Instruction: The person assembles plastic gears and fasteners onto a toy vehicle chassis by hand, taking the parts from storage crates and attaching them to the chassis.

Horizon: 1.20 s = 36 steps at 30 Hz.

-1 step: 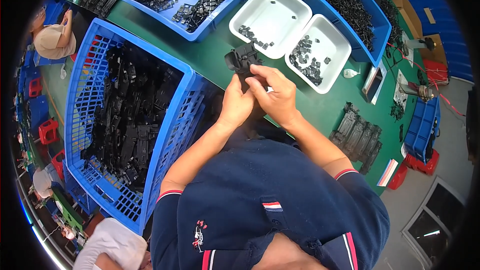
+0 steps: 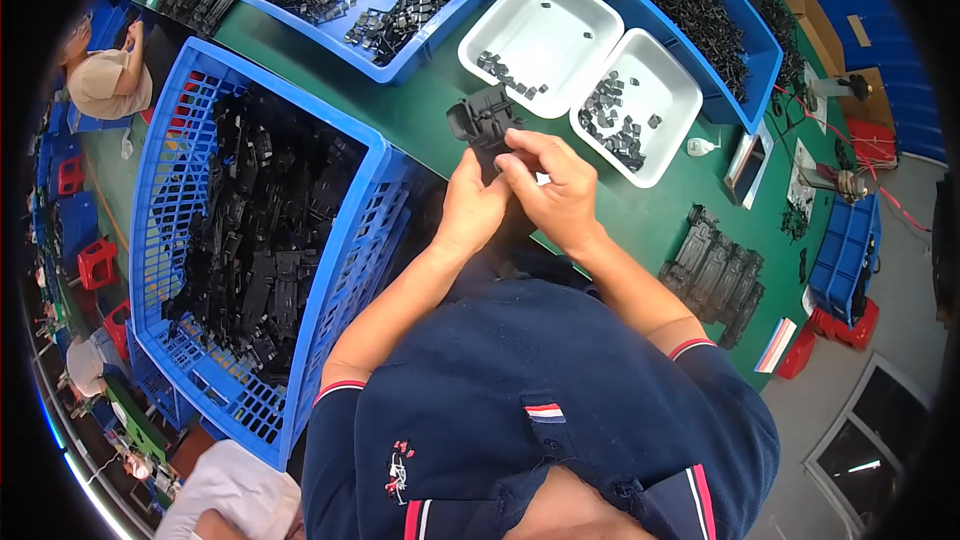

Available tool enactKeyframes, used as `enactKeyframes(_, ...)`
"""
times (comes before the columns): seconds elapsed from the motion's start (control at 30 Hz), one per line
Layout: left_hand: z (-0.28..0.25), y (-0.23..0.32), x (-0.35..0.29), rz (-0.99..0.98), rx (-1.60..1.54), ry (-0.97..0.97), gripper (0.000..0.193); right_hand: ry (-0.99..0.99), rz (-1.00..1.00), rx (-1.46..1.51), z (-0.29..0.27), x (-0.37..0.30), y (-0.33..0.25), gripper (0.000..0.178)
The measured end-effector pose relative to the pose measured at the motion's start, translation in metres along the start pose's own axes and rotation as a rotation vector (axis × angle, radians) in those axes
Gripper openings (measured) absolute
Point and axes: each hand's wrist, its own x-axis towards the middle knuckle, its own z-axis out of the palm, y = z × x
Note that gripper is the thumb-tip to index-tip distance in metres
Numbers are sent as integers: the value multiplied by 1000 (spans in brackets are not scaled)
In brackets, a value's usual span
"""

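A black moulded plastic part point(image 2: 482, 118) with a rounded opening at its left end is held up in front of me, above the near edge of the green table. My left hand point(image 2: 472, 208) grips it from below, fingers mostly hidden behind it. My right hand point(image 2: 556, 188) is closed at the part's right side, thumb and fingertips pressed against it; whether a small piece sits between them is hidden. Just beyond are two white trays, the left one point(image 2: 575, 2) and the right one point(image 2: 683, 90), each with small black pieces.
A large blue crate point(image 2: 352, 250) of black plastic parts stands at my left. Blue bins point(image 2: 420, 48) of small black pieces line the table's far side. Several long black parts point(image 2: 712, 275) lie at the right, near a small white bottle point(image 2: 702, 146). Other people point(image 2: 110, 85) are at the left.
The black part and my right fingers have shifted very slightly; the grip looks the same. At the lower left, a person in white has moved a little to the right.
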Motion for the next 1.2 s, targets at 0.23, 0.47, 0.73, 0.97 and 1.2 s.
enactKeyframes(0.23,-10,20,6,-266,-507,-90,31,58,379,221,-35,-4,5,26)
enactKeyframes(0.47,-5,37,8,-364,-520,-214,32,-43,756,517,-64,-18,2,29)
enactKeyframes(0.73,32,42,14,-473,-400,-476,34,130,863,767,-93,-47,-12,28)
enactKeyframes(0.97,77,54,8,-481,41,-698,52,465,850,832,-143,-113,5,29)
enactKeyframes(1.2,84,34,4,-533,180,-793,48,1017,922,482,-213,-219,64,26)
